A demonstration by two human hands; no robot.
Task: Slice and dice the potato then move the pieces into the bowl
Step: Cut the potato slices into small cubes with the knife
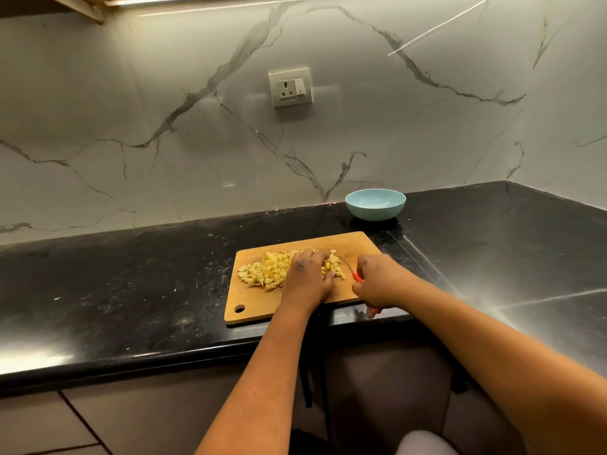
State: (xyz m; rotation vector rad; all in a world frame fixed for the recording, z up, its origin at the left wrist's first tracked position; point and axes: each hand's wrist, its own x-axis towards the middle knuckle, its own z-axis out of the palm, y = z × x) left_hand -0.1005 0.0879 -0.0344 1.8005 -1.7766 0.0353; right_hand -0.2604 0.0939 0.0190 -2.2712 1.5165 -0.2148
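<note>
Head view showed diced potato pieces [262,272] heaped mid-frame on the wooden cutting board [256,307]; my left hand [308,280] curled over them, my right hand [377,284] gripped the red-handled knife [356,276], and the blue bowl [375,204] sat above.

Diced potato [262,272] on cutting board [259,307]

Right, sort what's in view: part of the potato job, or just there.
Job: diced potato pieces, cutting board, knife in right hand, left hand on the pieces, blue bowl.
Just there: wall socket, black counter.
</note>
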